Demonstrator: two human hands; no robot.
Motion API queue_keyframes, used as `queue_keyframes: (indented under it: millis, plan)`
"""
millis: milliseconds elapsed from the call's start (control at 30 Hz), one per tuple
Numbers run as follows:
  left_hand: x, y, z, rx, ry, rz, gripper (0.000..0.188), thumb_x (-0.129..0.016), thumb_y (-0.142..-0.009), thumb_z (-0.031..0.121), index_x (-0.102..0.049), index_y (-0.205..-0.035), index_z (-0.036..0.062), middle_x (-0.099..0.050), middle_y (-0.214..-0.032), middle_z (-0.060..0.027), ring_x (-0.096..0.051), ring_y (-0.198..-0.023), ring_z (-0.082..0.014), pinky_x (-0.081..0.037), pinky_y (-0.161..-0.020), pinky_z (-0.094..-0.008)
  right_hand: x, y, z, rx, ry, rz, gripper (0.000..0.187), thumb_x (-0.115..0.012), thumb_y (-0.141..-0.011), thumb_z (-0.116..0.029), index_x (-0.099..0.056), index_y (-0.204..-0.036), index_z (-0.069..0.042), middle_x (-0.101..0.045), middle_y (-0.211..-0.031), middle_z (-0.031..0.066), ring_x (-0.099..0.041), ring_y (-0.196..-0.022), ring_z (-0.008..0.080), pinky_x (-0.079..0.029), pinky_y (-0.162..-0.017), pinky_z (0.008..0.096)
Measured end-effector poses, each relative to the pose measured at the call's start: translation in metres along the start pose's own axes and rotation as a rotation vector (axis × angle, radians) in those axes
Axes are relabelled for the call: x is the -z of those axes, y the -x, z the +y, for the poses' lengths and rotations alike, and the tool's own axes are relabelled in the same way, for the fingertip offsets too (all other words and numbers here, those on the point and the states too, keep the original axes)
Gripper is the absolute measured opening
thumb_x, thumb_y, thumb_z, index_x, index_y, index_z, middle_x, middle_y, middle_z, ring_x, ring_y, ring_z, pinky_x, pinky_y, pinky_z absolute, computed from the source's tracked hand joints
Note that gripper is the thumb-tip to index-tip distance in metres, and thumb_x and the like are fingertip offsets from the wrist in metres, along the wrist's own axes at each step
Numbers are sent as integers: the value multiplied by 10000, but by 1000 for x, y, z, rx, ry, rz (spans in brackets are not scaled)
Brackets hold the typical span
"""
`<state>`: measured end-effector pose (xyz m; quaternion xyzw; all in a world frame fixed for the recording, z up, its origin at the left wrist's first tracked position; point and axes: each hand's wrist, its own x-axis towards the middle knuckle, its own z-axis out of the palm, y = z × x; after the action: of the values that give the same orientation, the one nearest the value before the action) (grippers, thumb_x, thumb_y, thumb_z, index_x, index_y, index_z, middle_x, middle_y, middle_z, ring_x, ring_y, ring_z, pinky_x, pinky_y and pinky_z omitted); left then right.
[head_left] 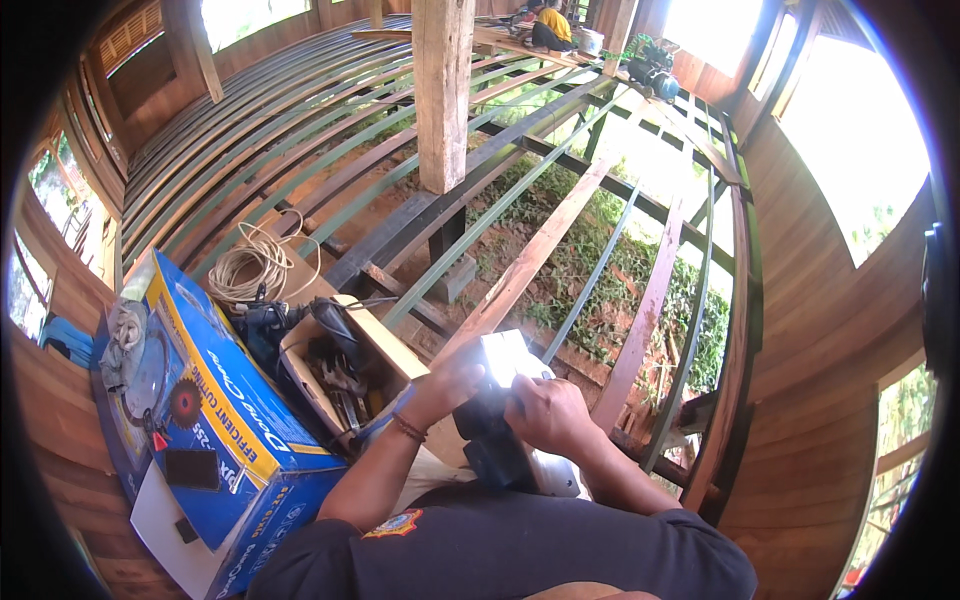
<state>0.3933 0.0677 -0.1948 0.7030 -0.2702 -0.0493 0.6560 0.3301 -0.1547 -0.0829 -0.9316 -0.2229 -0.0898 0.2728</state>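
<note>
Close in front of my chest I hold a dark-bodied power tool with a bright flat metal sole (pixel 553 472), which looks like an electric planer. It is tilted with the shiny metal side up, and its top end is washed out by glare. My left hand (pixel 448 388) is closed around its left side near the top. My right hand (pixel 555 412) has its fingers curled against the metal side. Whether those fingers also pinch a small part cannot be made out.
Left stands a blue and yellow box (pixel 235 400) with a cloth (pixel 127 340) and a toothed disc (pixel 185 402) on it. Beside it are a cardboard box of tools (pixel 395 345) and a coiled cable (pixel 250 262). Open floor joists (pixel 545 250) span bare ground around a wooden post (pixel 443 100). A person (pixel 553 30) crouches far off.
</note>
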Motion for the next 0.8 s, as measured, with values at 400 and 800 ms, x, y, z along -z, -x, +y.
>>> queue_keyframes:
  millis: [400,800]
  plan:
    - [-23,-4,5,190,361,109,465,-468,-1094,149,-486,-1516,-44,-590,-1434,-122,-552,-1324,-200,-446,-1137,-348,4,37,4,-154,42,264,630,-832,-787,-408,-627,-1237,-18,-653,-1245,226,-621,-1226,402,-520,-974,520]
    - [-35,-10,42,321,507,154,506,-548,-1118,201,-459,-1584,26,-594,-1424,-61,-584,-1209,-122,-489,-1034,-296,9,99,20,-518,-510,-184,1278,-982,-698,-372,-230,-1679,-47,-503,-1542,329,-507,-1443,429,-427,-1189,513]
